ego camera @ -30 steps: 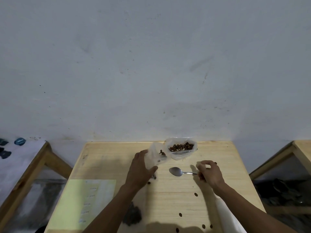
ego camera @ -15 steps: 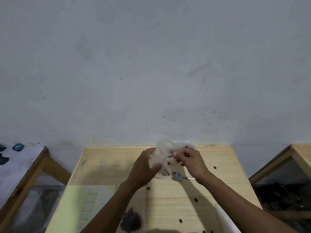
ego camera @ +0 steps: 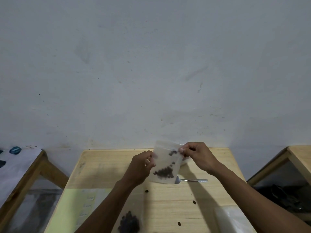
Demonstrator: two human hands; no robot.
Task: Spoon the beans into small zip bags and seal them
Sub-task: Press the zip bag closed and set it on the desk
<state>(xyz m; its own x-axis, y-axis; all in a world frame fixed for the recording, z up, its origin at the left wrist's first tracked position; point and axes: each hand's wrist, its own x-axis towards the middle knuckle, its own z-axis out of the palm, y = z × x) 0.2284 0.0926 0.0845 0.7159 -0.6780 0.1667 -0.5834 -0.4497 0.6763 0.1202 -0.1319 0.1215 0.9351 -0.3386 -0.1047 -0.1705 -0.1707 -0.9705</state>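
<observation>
Lifted since a moment ago, the small clear plastic zip bag (ego camera: 165,163) of dark beans (ego camera: 164,172) hangs above the wooden table (ego camera: 168,199), left hand (ego camera: 140,167) and right hand (ego camera: 198,156) pinching its sides; sealing well means pressing along the whole zip.

Clearance on the wooden table (ego camera: 104,167): the far-left zone at 10 o'clock is bare and open to a hand. At centre, both hands hold a zip bag (ego camera: 166,162) above the surface. A spoon (ego camera: 191,180) lies at 3 o'clock of it. Loose beans (ego camera: 146,191) dot the near half. A filled bag (ego camera: 128,223) lies at 6 o'clock, yellow paper (ego camera: 70,209) at 8 o'clock, clear plastic (ego camera: 234,219) at 4 o'clock.
</observation>
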